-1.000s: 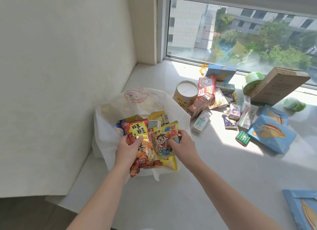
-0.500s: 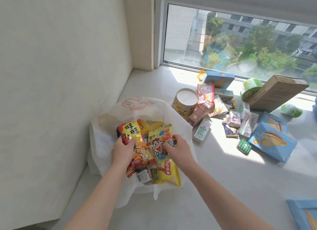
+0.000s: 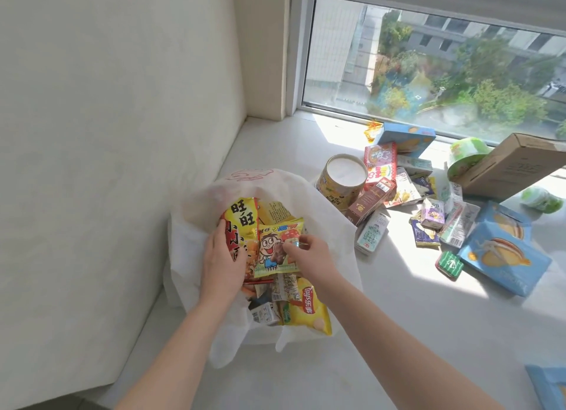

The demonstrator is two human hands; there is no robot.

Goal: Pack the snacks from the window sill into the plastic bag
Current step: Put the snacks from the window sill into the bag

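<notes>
A white plastic bag [image 3: 333, 226] lies open on the window sill [image 3: 398, 333] by the left wall. Several snack packs fill its mouth. My left hand [image 3: 222, 259] grips a red and yellow snack pack [image 3: 240, 218]. My right hand [image 3: 309, 256] pinches the right edge of a yellow-green cartoon snack pack [image 3: 277, 247] on top of the pile. A yellow chip bag [image 3: 309, 311] and a small grey-white carton [image 3: 265, 313] stick out at the bag's near edge.
Right of the bag lie several loose snacks: a round yellow tub [image 3: 343, 180], a brown box [image 3: 369, 203], a white drink carton [image 3: 372, 232], blue boxes [image 3: 505, 256], a small green pack [image 3: 449, 264]. A cardboard box [image 3: 511, 164] leans near the window.
Both hands have moved deeper over the bag with their two packs. More of the yellow chip bag and the small carton shows at the bag's near edge. The camera view has shifted.
</notes>
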